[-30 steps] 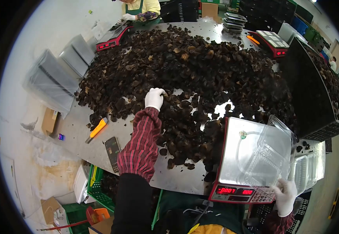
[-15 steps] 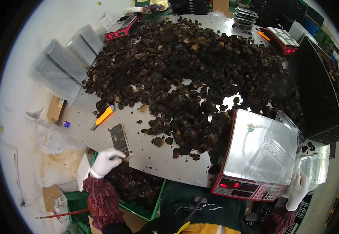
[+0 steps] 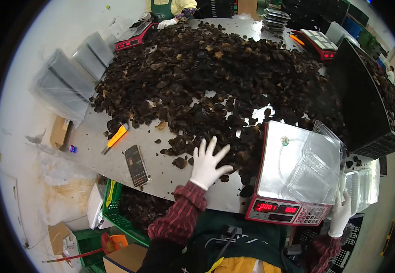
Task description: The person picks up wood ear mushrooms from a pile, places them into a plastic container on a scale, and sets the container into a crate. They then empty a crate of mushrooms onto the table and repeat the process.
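Note:
My left hand (image 3: 210, 164), in a white glove, is open with fingers spread at the near edge of a large heap of dark wood ear mushrooms (image 3: 197, 68). At the right, my gloved right hand (image 3: 341, 213) has its fingers closed at the edge of a clear plastic clamshell box (image 3: 313, 170). The open box is tilted over the steel pan of a red digital scale (image 3: 277, 150), whose display glows red. A stack of clear boxes (image 3: 365, 189) lies just beyond that hand.
A phone (image 3: 136, 165) and a yellow utility knife (image 3: 115, 138) lie on the metal table (image 3: 170, 179). A green crate (image 3: 129, 225) of mushrooms stands below the near edge. A black crate (image 3: 365, 100) rises at the right. Across the table, a co-worker's gloved hand (image 3: 167, 23) is beside another scale (image 3: 136, 36).
My left hand has moved right from beside the phone to the heap, and its fingers have spread. My right hand stays by the box. The co-worker's hands have shifted by the far scale.

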The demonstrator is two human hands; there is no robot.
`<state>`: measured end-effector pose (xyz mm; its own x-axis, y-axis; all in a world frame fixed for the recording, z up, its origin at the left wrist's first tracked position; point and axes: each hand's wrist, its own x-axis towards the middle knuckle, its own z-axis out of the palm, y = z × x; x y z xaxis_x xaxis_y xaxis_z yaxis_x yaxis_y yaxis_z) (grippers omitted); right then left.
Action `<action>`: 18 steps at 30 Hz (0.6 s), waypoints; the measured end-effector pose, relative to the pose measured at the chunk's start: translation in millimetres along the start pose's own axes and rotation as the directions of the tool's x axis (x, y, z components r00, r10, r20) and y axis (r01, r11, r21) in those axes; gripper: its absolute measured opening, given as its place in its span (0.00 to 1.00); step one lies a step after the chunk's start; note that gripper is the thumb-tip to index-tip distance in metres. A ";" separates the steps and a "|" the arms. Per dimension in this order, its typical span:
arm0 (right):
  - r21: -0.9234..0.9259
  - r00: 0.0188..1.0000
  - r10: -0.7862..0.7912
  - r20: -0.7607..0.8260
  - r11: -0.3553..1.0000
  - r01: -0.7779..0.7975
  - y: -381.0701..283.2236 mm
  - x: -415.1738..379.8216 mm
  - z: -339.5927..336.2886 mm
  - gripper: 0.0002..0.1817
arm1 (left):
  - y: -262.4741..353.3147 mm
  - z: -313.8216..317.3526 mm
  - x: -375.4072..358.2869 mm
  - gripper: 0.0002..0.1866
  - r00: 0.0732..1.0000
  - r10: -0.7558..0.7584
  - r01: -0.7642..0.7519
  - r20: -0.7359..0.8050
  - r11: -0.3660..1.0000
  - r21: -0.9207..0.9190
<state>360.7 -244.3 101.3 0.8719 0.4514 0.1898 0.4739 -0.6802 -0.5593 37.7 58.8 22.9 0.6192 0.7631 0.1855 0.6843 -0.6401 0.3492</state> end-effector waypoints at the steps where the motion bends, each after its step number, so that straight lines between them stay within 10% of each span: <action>1: 0.065 0.998 0.033 0.044 0.997 -0.036 5.4 -3.9 1.9 0.23 | 4.7 2.7 -8.9 0.36 0.999 0.051 -0.051 -0.008 0.999 0.019; 8: 0.411 0.958 0.180 0.225 0.873 -0.261 -29.1 -8.0 13.0 0.16 | -10.8 19.9 -44.7 0.24 0.984 0.057 -0.048 -0.166 0.997 0.058; 18: 0.491 0.954 0.169 0.249 0.827 -0.275 -72.4 3.9 33.4 0.15 | 37.1 -36.7 26.2 0.12 0.905 -0.125 -0.176 -0.407 0.761 -0.625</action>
<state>325.6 -174.0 115.6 0.8809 0.4593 -0.1146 0.0917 -0.4030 -0.9106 65.2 58.4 74.4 0.3178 0.8067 0.4982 0.1709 -0.5656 0.8068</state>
